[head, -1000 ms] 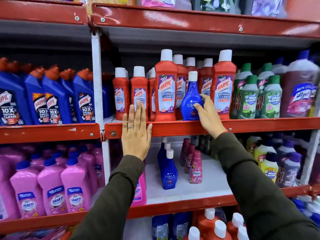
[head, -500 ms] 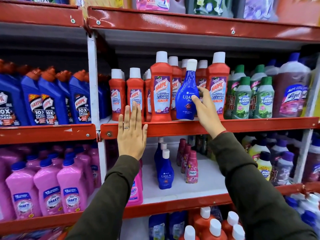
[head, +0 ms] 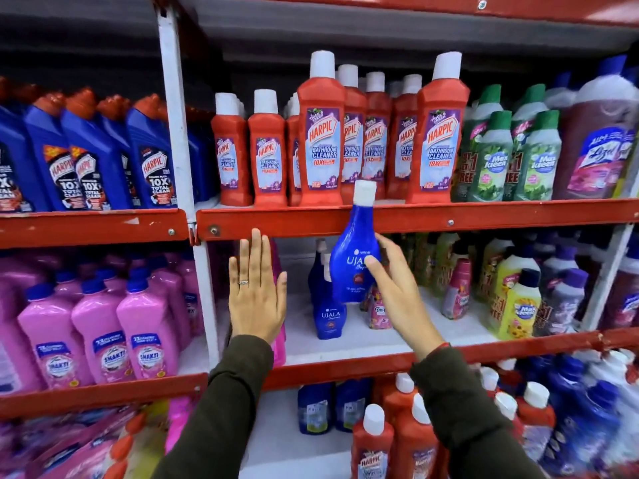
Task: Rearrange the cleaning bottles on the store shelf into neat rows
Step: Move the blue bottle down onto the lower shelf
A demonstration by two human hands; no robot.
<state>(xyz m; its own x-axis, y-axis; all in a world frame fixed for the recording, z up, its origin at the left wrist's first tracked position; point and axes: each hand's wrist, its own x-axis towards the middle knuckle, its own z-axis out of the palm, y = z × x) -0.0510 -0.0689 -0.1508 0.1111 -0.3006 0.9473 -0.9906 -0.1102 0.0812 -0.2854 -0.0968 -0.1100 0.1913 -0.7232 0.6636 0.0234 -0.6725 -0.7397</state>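
Head cam: right hand [head: 397, 292] grips the Ujala bottle [head: 352, 250], its neck covering the shelf lip [head: 484, 217]. Left hand [head: 256, 295] flat, fingers spread, holding nothing; bottom-right bottles [head: 570, 426] blurry.

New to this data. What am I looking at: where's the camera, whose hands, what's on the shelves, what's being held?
There is no robot here, only a person. The single camera sits on their head and looks forward and down, so both arms reach in from the bottom edge. The right hand holds a blue Ujala bottle in the air, in front of the red shelf edge. The left hand is open and flat, holding nothing. On the shelf above stand red Harpic bottles. On the shelf below, more Ujala bottles stand in a row, which is likely where the held one is going. Pink Shakti bottles fill the bay to the left.
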